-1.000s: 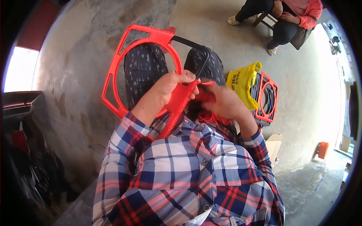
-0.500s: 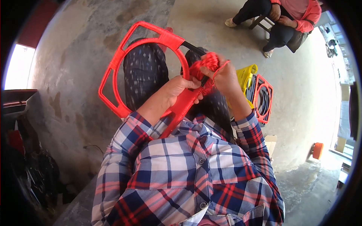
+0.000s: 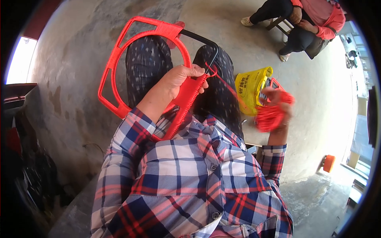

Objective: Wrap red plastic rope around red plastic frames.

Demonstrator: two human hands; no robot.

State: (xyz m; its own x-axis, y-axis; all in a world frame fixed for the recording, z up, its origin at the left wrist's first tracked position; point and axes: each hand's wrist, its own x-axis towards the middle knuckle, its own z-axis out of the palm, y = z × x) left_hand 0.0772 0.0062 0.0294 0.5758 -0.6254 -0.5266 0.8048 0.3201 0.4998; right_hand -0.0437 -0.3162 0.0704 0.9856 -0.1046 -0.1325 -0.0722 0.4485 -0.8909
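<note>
- Concrete floor [image 3: 222,23] below; red frame [image 3: 185,99] over lap [image 3: 223,99], overhanging left thigh's [image 3: 147,59] outer edge.
- Left hand [image 3: 178,81] pinches frame by black rod [image 3: 200,38]; right hand [image 3: 285,109] grips cord bundle [image 3: 268,121], blurred.
- Probably best: strand [image 3: 228,87] taut, wraps [image 3: 183,113] snug.

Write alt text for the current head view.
Left hand grips a red-wrapped frame; right hand, blurred, holds a red cord bundle out to the right, with a strand running toward the frame. Beyond the knees, a yellow bag is at right and another person sits at upper right.
</note>
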